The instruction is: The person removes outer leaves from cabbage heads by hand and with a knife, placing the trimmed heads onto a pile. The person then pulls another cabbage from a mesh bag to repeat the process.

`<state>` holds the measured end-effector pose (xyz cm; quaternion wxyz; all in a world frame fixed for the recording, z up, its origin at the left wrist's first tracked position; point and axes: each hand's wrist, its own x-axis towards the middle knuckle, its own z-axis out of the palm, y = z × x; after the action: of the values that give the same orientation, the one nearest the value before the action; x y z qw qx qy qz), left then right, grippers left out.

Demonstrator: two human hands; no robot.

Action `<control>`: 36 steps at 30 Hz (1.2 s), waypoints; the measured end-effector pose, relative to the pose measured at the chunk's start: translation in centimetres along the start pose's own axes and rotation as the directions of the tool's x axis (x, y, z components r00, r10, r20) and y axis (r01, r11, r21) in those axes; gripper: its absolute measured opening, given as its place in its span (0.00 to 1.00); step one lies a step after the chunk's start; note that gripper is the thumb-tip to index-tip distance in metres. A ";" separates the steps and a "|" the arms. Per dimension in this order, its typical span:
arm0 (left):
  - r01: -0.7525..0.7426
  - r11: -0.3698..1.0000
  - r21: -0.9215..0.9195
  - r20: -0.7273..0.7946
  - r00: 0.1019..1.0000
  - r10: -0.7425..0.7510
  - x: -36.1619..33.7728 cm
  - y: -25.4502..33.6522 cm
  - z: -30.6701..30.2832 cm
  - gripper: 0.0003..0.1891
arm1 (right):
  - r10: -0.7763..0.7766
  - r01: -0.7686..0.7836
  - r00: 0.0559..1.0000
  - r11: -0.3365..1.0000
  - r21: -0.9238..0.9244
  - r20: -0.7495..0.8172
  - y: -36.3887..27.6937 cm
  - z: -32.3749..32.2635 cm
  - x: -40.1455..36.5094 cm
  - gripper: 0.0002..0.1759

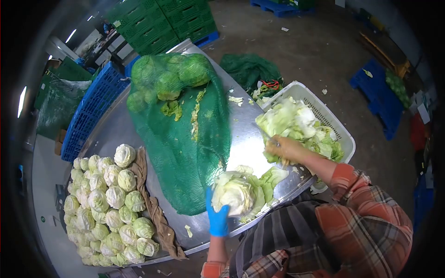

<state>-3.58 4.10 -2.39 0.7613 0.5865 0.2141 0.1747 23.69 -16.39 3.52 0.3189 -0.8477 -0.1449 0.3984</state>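
My left hand [218, 217], in a blue glove, grips a pale cabbage [234, 194] by its side, at the table's near edge. Loose green outer leaves [271, 183] spread beside that cabbage on its right. My right hand [282, 149] is over the table edge by the white basket, its fingers closed. What it holds, if anything, I cannot make out. Just beyond it, cabbage leaves [289, 116] look blurred above the white plastic basket [348, 139], which holds more leaves.
A green mesh sack [185, 171] with several green cabbages [167, 81] covers mid-table. Trimmed cabbages [99, 199] are piled at left beside a brown cloth [155, 213]. Beyond the metal table [243, 134] are green crates [162, 25], a blue pallet [92, 111] and another mesh sack [248, 69].
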 end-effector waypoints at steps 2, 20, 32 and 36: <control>-0.057 0.998 0.018 0.033 0.998 0.057 -0.7 -1.0 -0.9 0.47 | -0.219 0.221 0.956 0.975 0.011 0.196 -0.6 3.4 -1.4 0.43; 0.202 0.979 0.026 -0.235 0.953 -0.191 -3.0 0.3 -2.2 0.46 | -0.057 0.053 0.997 0.996 0.071 0.055 -1.7 5.0 2.4 0.38; -0.121 0.829 0.546 0.018 0.991 0.133 2.6 1.1 6.7 0.58 | -0.298 0.319 0.929 0.945 -0.068 0.219 -1.4 4.7 -1.8 0.33; -0.088 0.731 0.677 0.019 0.995 0.102 3.8 1.7 7.0 0.69 | -0.372 0.402 0.900 0.910 -0.104 0.225 -1.7 3.7 -1.6 0.34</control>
<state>3.30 0.73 0.31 0.4843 0.8313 0.2402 0.1294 19.82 -14.35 3.83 0.3118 -0.7787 -0.3713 0.3981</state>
